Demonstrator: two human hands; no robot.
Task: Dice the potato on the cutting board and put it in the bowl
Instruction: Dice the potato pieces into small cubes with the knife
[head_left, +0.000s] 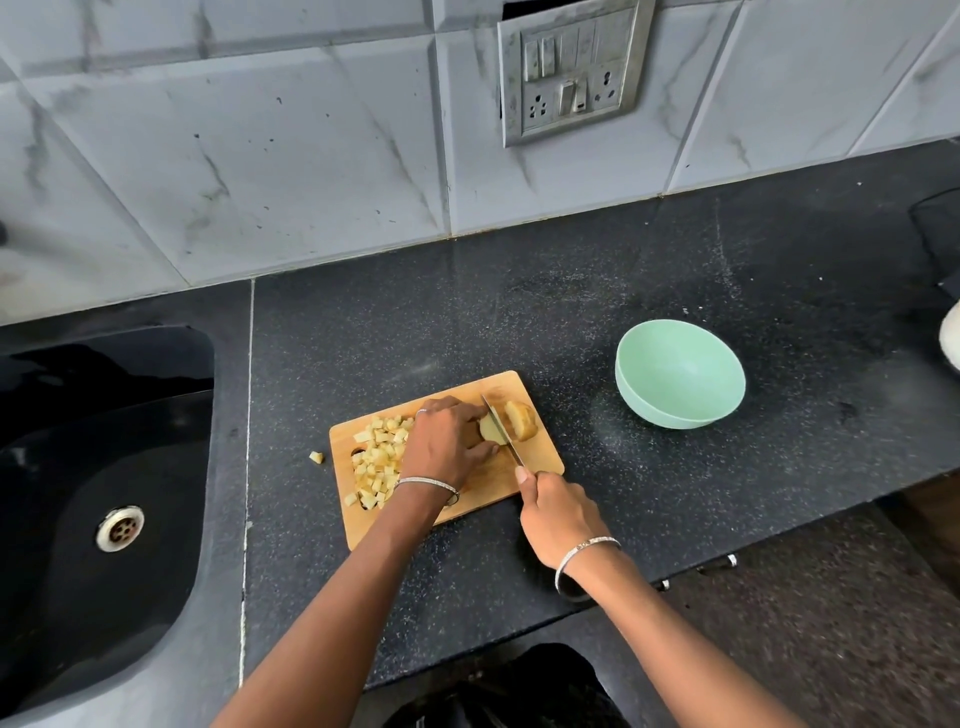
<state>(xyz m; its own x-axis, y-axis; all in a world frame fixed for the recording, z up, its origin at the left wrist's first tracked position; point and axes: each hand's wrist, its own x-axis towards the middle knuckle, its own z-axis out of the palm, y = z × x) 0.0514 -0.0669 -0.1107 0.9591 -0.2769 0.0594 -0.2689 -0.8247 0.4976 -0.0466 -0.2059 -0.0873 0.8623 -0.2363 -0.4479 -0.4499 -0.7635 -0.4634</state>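
Fingers (467, 413) of my left hand (447, 441) curl round potato (522, 420), right hand (556, 514) grips knife (501, 428); mid-slice, next I'd cross-cut slices, then fill bowl (680, 410).

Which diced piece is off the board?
The single cube, alone on the counter just left of the board. The other cubes are all piled on the board's left half.

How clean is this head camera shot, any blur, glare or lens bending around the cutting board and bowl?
Head view: wide-angle bending bows the counter edge and wall tiles; faint sheen on the counter left of the bowl; cutting board, knife, potato, left hand and right hand look sharp; the lower corners go soft.
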